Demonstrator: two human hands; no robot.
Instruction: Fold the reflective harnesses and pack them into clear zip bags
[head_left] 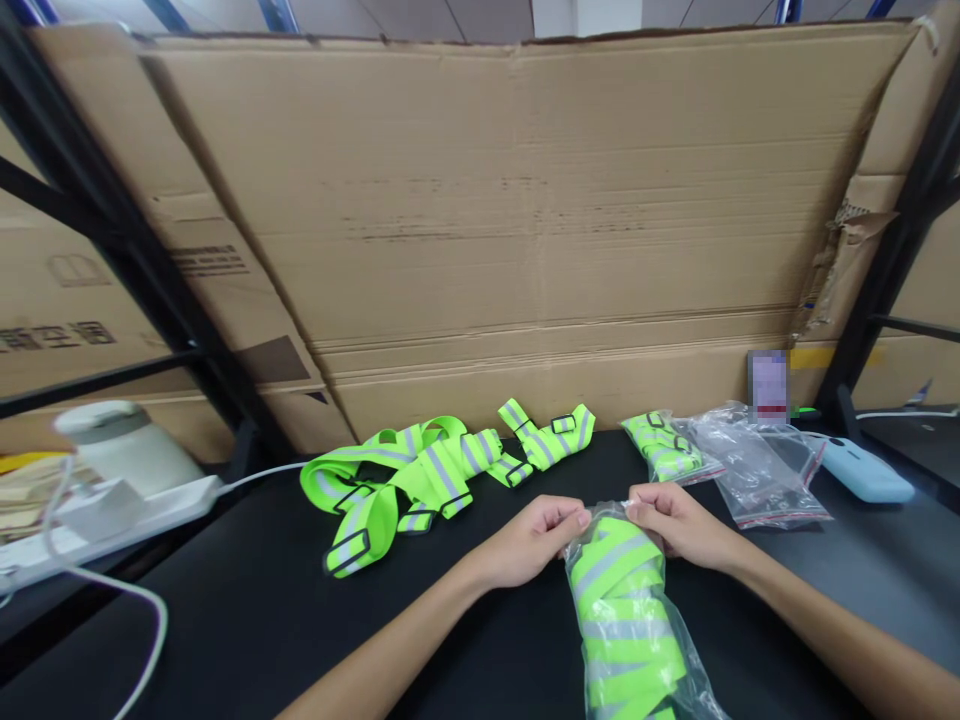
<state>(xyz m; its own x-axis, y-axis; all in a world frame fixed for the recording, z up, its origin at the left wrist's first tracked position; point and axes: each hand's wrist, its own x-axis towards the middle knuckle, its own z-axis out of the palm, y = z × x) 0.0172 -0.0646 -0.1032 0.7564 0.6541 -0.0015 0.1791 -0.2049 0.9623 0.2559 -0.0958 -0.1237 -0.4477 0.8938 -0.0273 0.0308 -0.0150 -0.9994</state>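
Note:
Between my two hands is a clear plastic bag [694, 650] with a folded neon-green reflective strap [626, 620] inside it. My left hand [536, 540] is closed in a pinch on the left corner of the bag's far edge. At the right corner of that edge, my right hand [679, 522] pinches the plastic between thumb and fingers. The near end of the bag runs out of view at the bottom. Beyond my left hand lie loose green reflective straps [442, 470] with black buckles, and a smaller strap piece [551, 440] beside them.
A packed bag of green strap [664, 445] lies at the back right, next to several clear zip bags [772, 470]. Right of these is a light-blue device [866, 470]. A power strip [150, 515] with a white cable lines the left. Cardboard [525, 200] walls the back.

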